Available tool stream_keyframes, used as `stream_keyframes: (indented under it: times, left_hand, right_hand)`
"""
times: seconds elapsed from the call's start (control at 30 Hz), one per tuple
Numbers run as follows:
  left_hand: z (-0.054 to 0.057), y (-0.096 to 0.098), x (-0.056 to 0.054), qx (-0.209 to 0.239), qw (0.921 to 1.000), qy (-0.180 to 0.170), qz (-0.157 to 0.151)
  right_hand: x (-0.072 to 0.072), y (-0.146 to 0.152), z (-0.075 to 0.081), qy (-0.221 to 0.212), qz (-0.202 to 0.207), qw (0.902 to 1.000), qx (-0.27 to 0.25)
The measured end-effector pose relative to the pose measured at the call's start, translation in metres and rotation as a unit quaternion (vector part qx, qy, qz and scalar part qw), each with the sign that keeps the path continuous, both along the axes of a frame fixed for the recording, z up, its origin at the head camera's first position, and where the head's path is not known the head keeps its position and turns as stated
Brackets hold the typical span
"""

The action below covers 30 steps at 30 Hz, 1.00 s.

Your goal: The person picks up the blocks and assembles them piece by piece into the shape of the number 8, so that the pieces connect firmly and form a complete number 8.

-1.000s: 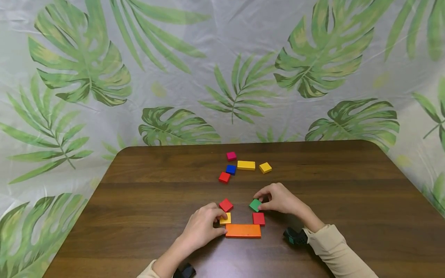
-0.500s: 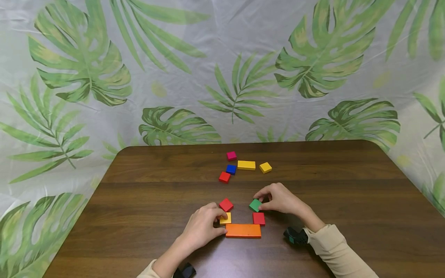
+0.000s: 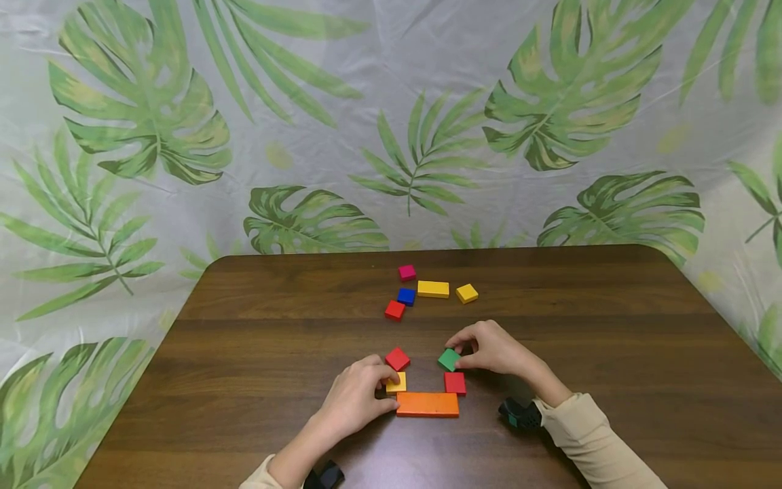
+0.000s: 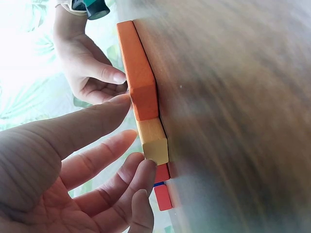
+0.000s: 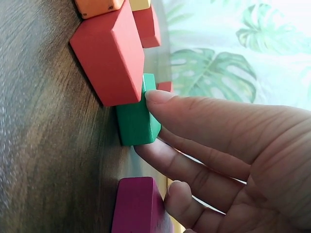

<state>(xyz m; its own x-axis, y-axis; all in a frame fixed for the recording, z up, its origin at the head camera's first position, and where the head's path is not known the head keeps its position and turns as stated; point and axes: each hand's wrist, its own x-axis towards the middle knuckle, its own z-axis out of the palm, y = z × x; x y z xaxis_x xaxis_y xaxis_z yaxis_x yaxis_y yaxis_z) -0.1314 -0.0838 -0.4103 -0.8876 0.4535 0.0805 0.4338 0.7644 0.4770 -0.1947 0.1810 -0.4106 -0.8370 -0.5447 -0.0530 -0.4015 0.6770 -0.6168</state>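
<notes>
My right hand [image 3: 493, 350] pinches a green block [image 3: 447, 360] between thumb and fingers; the block sits on the table behind a red block [image 3: 455, 384]. The left hand [image 3: 354, 399] touches the left end of a long orange block [image 3: 427, 405] with its thumb, while its other fingertips rest at a small yellow block [image 3: 398, 385] just behind it. Another red block [image 3: 397, 358] lies turned at an angle at the yellow one's back edge. A purple block [image 5: 135, 206] stands under the right hand in the right wrist view; the head view hides it.
Farther back on the brown wooden table [image 3: 275, 339] lie a magenta block [image 3: 406, 273], a blue block [image 3: 406, 297], a red tilted-looking block [image 3: 394, 310], a long yellow block [image 3: 433, 289] and a square yellow block [image 3: 467, 293]. A leaf-patterned cloth [image 3: 305, 122] hangs behind the table.
</notes>
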Motion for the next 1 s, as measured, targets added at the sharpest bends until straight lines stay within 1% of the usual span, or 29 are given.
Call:
stream_keyframes:
  times: [0.23,0.5,0.77,0.87,1.0]
  left_hand:
    - [0.000,0.000,-0.002,0.000,1.0000,0.001,0.001]
    - [0.000,0.000,0.000,0.000,1.0000,-0.003,0.000]
    - [0.000,0.001,-0.001,0.001,1.0000,-0.003,0.003]
    - [0.001,0.001,-0.001,0.000,1.0000,-0.002,0.000]
    - [0.002,0.000,0.000,0.000,1.0000,-0.006,-0.004]
  right_hand:
    - [-0.002,0.000,0.001,-0.002,0.001,1.0000,-0.002]
    - [-0.001,0.001,-0.001,-0.007,0.001,1.0000,0.003]
    - [-0.001,0.005,0.004,-0.001,0.011,0.9999,-0.007]
    - [-0.001,0.010,0.007,0.008,-0.003,0.9999,-0.011]
    - [-0.001,0.019,0.012,0.020,-0.052,0.9984,-0.005]
